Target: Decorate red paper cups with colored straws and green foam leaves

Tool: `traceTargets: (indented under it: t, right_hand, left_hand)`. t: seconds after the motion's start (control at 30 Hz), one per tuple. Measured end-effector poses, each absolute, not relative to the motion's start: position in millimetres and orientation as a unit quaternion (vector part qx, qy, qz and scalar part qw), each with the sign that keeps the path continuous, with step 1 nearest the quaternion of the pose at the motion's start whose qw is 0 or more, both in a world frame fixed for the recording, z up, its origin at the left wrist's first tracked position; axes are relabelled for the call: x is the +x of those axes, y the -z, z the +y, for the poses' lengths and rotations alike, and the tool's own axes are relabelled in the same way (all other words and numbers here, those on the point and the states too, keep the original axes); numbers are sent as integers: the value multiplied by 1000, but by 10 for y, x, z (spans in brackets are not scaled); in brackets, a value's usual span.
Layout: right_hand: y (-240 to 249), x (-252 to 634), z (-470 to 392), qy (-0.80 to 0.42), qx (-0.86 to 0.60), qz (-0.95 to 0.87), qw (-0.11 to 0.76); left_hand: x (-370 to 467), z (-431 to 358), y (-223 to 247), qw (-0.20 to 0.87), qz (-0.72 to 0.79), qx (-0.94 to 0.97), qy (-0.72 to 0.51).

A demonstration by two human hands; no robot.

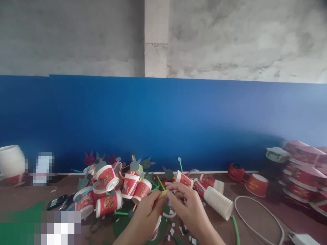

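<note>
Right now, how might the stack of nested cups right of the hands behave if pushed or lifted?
The stack of nested cups would probably roll if pushed: it lies on its side, round rims showing. Closely spaced rims suggest thin walls, so it may be light. Lifted by one end, it could slide apart, seeming merely nested.

the person's left hand (146,209) and right hand (188,201) are both showing bare, their slim fingers ending in rounded tips, with finer detail blurring. the left forearm (129,234) and right forearm (206,234) are also showing bare, each narrowing at the wrist and widening toward the near edge of the desk (255,217).
</note>
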State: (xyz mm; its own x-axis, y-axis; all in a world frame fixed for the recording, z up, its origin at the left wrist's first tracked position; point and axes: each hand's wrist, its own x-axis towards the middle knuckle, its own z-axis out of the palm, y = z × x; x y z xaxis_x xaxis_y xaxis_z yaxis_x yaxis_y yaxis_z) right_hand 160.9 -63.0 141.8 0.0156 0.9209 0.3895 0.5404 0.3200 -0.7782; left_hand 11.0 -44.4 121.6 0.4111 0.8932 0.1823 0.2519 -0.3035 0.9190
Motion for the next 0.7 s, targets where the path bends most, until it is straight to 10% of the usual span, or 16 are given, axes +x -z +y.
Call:
traceTargets:
  t: [0.7]
  right_hand:
    - [-1430, 1661, -609, -236, -533, -661, 473]
  left_hand:
    - [56, -491, -1257, 374, 425, 748, -345]
